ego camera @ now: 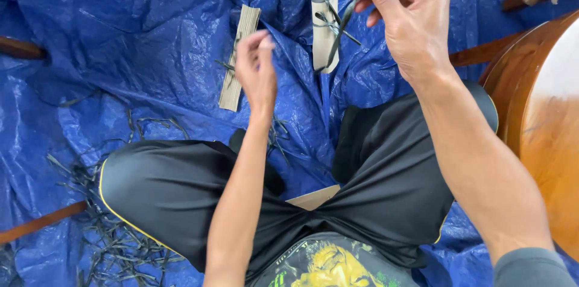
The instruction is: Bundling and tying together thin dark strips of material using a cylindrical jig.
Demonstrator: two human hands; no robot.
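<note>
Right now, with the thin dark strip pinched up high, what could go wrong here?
1. The dark strip is gripped only by the right hand; the left hand is open below it, so the strip might slip or twist.
2. It hangs over the tan bundle, where loose strips could snag it.
3. Scraps by the left knee could tangle underfoot.

Ground cover: blue plastic tarp (pixel 151 40), woven look, crinkled, with a glossy sheen along the creases. Dark strip (pixel 345 18) pinched in the right hand (pixel 410 15): thin, flat, matt grey-green, plant-fibre look. Loose strips (pixel 114 245) heaped on the tarp: same matt, dry finish. Two tan slats (pixel 239 58), (pixel 324 34): pale, matt, fibrous grain; wood or card, cannot tell. Shorts (pixel 181 196): black cloth, smooth, faint sheen. Round furniture piece (pixel 537 112): varnished wood, glossy, reflective.
</note>
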